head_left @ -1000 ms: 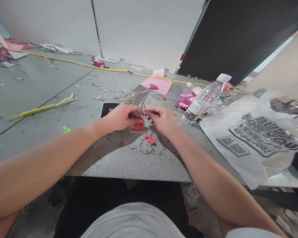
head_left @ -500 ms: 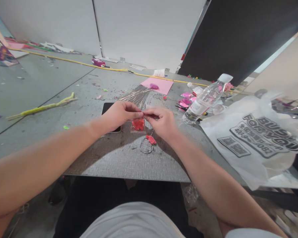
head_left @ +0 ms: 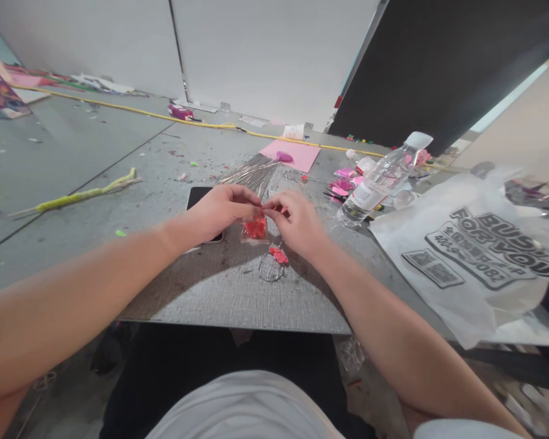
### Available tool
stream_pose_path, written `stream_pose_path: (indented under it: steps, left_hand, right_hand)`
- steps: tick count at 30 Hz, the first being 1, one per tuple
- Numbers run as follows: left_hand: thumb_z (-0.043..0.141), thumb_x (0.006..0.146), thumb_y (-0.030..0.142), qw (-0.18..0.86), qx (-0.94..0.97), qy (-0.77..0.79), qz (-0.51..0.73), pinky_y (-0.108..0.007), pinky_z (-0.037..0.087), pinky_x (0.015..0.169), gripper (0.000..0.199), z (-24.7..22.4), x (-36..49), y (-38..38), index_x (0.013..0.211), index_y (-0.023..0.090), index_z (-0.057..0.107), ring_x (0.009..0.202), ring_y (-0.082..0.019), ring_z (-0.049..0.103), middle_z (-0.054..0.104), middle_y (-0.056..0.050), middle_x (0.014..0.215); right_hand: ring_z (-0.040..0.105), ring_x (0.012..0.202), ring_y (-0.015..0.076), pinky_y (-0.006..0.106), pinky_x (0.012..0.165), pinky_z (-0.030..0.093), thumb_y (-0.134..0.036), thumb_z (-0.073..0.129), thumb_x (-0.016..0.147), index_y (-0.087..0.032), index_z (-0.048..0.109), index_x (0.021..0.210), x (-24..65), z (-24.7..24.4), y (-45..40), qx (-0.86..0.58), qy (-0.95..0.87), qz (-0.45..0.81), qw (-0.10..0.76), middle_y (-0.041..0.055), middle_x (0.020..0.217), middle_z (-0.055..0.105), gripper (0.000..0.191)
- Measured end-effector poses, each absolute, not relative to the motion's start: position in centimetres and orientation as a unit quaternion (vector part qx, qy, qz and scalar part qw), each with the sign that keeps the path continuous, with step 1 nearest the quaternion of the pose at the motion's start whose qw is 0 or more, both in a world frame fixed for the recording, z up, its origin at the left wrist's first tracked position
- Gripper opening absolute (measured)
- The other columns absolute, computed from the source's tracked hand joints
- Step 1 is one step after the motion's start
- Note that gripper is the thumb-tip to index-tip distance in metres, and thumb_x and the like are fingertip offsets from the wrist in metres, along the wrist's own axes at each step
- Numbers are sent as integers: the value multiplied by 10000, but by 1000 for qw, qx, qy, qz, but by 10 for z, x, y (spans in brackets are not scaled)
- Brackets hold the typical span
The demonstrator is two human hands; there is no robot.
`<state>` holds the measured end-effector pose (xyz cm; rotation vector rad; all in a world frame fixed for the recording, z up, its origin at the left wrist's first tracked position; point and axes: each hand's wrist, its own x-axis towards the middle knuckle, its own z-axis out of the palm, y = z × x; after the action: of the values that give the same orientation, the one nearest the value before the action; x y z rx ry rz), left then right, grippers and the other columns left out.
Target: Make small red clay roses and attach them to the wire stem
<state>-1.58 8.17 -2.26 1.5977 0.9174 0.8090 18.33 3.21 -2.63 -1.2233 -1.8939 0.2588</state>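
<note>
My left hand [head_left: 219, 212] and my right hand [head_left: 295, 221] meet fingertip to fingertip over the table. Both are closed in a pinch; a tiny reddish bit seems to show between them, too small to name. Just under the fingers lies a small clear bag of red material [head_left: 255, 230]. Closer to me rests a round wire frame [head_left: 271, 268], with red flower-like pieces [head_left: 279, 255] at its upper edge. Partly covered by my left hand is a dark-screened phone [head_left: 196, 196]. A bundle of thin metal wires [head_left: 251, 172] fans out beyond the hands.
A pink sheet [head_left: 304, 157] with a purple lump [head_left: 284, 157] lies behind the wires. To the right are a water bottle [head_left: 384, 180], pink packets [head_left: 343, 177] and a white plastic bag [head_left: 393, 244]. At left lies a yellow-green wrapped stem [head_left: 80, 198]. A yellow cord [head_left: 141, 114] crosses the back.
The fingertips have shifted slightly, still pinched together at the same spot. My right fingers are a little more bent. Things on the table have stayed in place.
</note>
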Motion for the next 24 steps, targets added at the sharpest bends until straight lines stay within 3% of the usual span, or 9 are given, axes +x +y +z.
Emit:
stream_pose_path:
  steps: [4, 10, 16, 21, 24]
  left_hand:
    - [764, 772, 258, 456, 743, 372, 318, -348, 583, 810, 201, -17, -18, 81, 951, 180, 719, 868, -213, 747, 801, -67, 930]
    - [646, 903, 223, 209, 929, 232, 200, -318, 525, 854, 164, -20, -22, 87, 959, 197, 797, 917, -204, 720, 792, -66, 1013]
    - [627, 934, 182, 175, 945, 211, 179, -295, 503, 848, 180, -21, -22, 89, 937, 204, 806, 902, -193, 722, 794, -56, 1024]
    - [664, 907, 189, 154, 934, 268, 179, -313, 491, 826, 180, -17, -23, 89, 1017, 205, 806, 901, -222, 715, 801, -67, 977]
    - [654, 913, 185, 149, 940, 258, 168, -312, 482, 840, 159, -18, -24, 92, 948, 207, 807, 904, -217, 709, 797, -65, 975]
  right_hand:
    - [704, 807, 189, 362, 792, 563, -220, 662, 937, -218, 732, 897, 186, -23, 32, -542, -672, 138, 485, 45, 897, 778, 81]
    - [729, 757, 181, 359, 754, 597, -220, 770, 823, -214, 762, 838, 189, -22, 33, -535, -620, 217, 531, 33, 856, 795, 18]
    - [731, 736, 189, 381, 760, 613, -304, 762, 871, -227, 790, 856, 188, -24, 33, -539, -619, 213, 529, 32, 801, 796, 84]
    - [782, 868, 208, 416, 865, 638, -255, 642, 946, -224, 802, 1066, 191, -31, 36, -527, -639, 208, 521, 66, 979, 831, 203]
    - [781, 913, 223, 434, 900, 630, -230, 705, 896, -248, 814, 1008, 191, -34, 38, -524, -645, 207, 516, 51, 989, 831, 158]
